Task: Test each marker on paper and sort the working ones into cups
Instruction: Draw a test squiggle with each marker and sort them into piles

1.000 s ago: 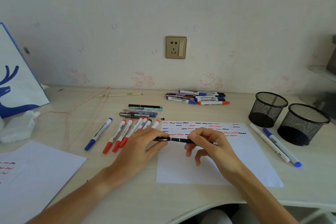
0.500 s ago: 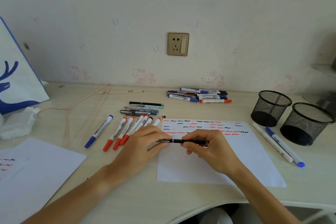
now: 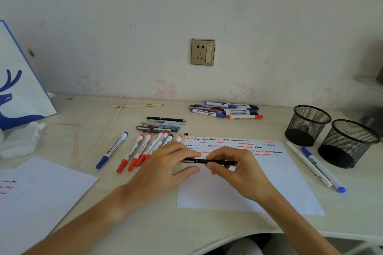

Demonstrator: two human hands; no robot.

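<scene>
Both hands meet over the test sheet (image 3: 238, 190), sharing one slim black pen (image 3: 209, 161) held level just above the paper. The left hand (image 3: 165, 168) pinches the pen's left end between thumb and fingertips; the right hand (image 3: 234, 168) is curled around the barrel, its end poking out past the knuckles toward the right. A second ago the hands were further apart along the pen, with more of the barrel showing between them and a pale tip visible at the right; they have since closed in toward each other, so only a short stretch of black shows between them.

The sheet lies near the desk's front edge, its top strip filled with rows of red, blue and black squiggles (image 3: 232, 146). Just left of the left hand, a fan of red-capped markers (image 3: 143, 151) lies slanted on the desk (image 3: 207, 232), with a blue-capped marker (image 3: 112, 150) beside them. Behind those, a small stack of thin pens (image 3: 163, 124), and toward the desk's back edge a heap of markers (image 3: 226, 109).

At the right side of the desk stand two black mesh cups (image 3: 331, 132), touching or nearly so. In front of them two markers (image 3: 317, 167) lie side by side, one white-ended, one blue-capped. A second marked sheet (image 3: 41, 194) lies at the front left corner, none of it shifted.
</scene>
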